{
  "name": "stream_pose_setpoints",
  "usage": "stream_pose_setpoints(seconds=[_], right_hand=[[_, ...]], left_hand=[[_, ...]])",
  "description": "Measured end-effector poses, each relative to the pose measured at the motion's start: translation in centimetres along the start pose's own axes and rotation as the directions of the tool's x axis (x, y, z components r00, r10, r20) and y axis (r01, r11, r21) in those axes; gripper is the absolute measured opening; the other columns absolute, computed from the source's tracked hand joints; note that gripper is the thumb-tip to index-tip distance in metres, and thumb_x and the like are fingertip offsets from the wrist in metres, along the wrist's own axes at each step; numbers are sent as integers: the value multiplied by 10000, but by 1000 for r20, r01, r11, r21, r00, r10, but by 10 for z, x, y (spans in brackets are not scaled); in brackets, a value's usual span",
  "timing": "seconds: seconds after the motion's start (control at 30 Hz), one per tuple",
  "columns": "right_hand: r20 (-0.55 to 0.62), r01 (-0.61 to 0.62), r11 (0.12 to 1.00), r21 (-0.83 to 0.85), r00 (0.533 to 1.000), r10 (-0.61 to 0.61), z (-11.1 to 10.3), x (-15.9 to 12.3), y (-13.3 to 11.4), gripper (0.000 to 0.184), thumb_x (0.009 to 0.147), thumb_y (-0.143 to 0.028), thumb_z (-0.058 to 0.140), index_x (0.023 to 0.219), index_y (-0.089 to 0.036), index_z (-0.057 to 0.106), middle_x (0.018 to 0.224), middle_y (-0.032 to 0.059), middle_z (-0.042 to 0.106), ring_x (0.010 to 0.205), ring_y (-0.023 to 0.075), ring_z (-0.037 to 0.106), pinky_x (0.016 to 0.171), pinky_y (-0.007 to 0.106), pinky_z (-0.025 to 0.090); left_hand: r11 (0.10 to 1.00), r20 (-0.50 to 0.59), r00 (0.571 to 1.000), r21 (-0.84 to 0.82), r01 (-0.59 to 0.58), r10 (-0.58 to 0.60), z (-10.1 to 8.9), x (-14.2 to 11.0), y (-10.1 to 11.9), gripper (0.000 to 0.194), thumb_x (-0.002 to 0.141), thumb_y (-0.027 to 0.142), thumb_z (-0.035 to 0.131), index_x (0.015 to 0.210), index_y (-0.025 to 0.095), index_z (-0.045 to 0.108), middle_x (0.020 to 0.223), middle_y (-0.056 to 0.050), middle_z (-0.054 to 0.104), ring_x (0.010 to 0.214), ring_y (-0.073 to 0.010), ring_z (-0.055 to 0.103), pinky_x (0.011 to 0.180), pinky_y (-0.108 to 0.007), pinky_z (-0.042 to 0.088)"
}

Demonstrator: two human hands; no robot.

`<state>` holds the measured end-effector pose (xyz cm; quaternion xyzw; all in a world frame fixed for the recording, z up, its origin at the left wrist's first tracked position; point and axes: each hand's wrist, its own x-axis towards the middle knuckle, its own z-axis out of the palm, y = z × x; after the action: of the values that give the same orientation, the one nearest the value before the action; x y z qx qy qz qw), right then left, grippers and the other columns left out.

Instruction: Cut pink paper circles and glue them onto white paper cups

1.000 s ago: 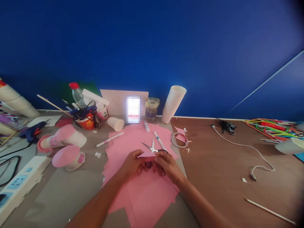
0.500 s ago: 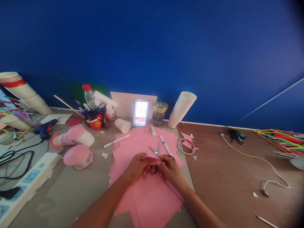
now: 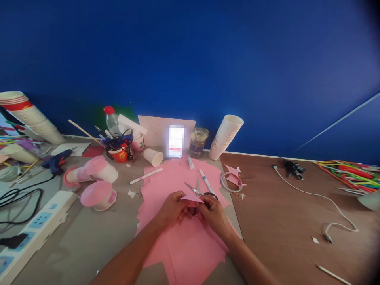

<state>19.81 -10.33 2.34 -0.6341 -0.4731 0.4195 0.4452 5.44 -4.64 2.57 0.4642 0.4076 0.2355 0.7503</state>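
Pink piece (image 3: 192,197) at fresh tilt between left hand (image 3: 172,208) and right hand (image 3: 215,211)

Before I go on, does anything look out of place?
A white paper cup lies on its side left of the glowing screen, perhaps tipped over. The scissors gape open at the right hand, a possible snag.

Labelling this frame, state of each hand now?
Left hand: closed, holding the left end of a small pink paper piece.
Right hand: closed, holding the piece's right end.
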Motion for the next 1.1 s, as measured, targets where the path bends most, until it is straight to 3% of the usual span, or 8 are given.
stream_pose_setpoints(seconds=[0.13,0.23,0.37,0.47,0.63,0.77,0.93,1.1], right_hand=[[62,-9,1000,17,998,8,-6,-3,-4,71,724,-198,510,702,-156,563,583,-29,496,491,84,414,450,198,320],[122,9,998,65,992,-17,-15,-5,-5,200,716,-173,519,910,-167,568,719,-10,549,513,82,442,464,199,355],[-2,38,993,109,999,-38,-27,-1,-5,214,771,-265,515,964,-174,537,728,-13,508,506,83,432,468,213,384],[-80,50,999,18,996,-49,-34,3,-8,219,790,-321,519,943,-167,537,671,-19,494,505,97,441,472,222,390],[-44,86,957,-277,994,-102,-38,22,-24,244,817,-330,479,983,-169,558,756,26,595,554,128,523,529,252,438],[-78,136,728,-672,965,-252,-28,63,-29,269,829,-260,447,1046,-157,569,892,62,641,710,156,587,678,267,462],[-90,106,637,-763,959,-268,0,115,-24,357,798,-242,512,1132,-122,551,1071,162,618,996,269,550,867,372,393],[-95,85,615,-784,962,-255,17,141,-19,322,762,-198,557,1070,-110,593,1070,207,625,1054,336,518,911,459,327]], left_hand=[[999,-23,999,23,-24,25,0,-1,-1,210,700,347,596,654,172,488,447,68,475,317,-67,398,310,-181,253],[989,-78,993,122,-79,89,-2,-1,-2,189,744,346,515,665,182,465,478,64,491,331,-58,357,328,-184,245],[935,-238,935,299,-188,264,-12,5,-6,184,719,253,486,595,191,365,474,91,343,402,-46,288,384,-172,212],[905,-270,902,358,-231,338,-22,9,-6,155,736,264,472,615,181,422,512,78,360,437,-52,300,400,-174,213],[938,-303,912,293,-186,276,-27,7,1,226,789,379,458,687,177,457,515,43,490,413,-77,405,384,-187,287],[965,-262,936,177,-192,234,-29,6,6,249,784,359,492,929,156,483,486,55,510,389,-79,414,369,-174,287],[983,-172,976,148,-110,135,-35,7,8,619,798,363,500,1329,124,290,458,54,534,355,-85,421,355,-167,268],[969,-201,968,223,-104,150,-37,5,8,775,817,466,479,1415,126,122,448,61,529,369,-117,461,359,-189,283]])
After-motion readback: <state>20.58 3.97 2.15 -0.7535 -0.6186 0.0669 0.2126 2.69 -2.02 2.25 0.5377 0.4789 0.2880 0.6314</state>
